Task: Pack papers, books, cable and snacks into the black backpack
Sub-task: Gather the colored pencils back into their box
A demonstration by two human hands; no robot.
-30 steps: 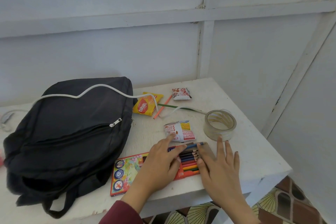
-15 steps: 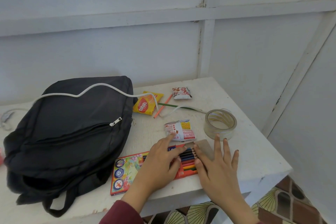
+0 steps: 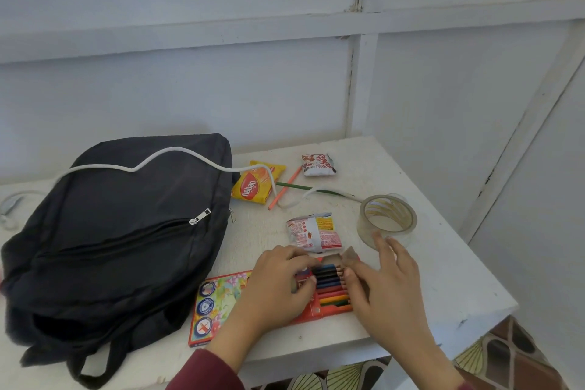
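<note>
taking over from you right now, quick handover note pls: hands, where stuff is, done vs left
Left hand presses on the pencil box; right hand, fingers straight, is at its open end.
Backpack lies flat on the table, cable draped over it.
Snacks on the table: yellow pack, far pack, near pack.
Done: nothing visibly packed.
Left: cable and snacks; no papers or books in view.

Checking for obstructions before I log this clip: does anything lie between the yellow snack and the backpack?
The cable lies across the yellow snack and on over the backpack, so it would likely need lifting off first. Nothing else visible stands between them; the snack lies right beside the backpack.
</note>
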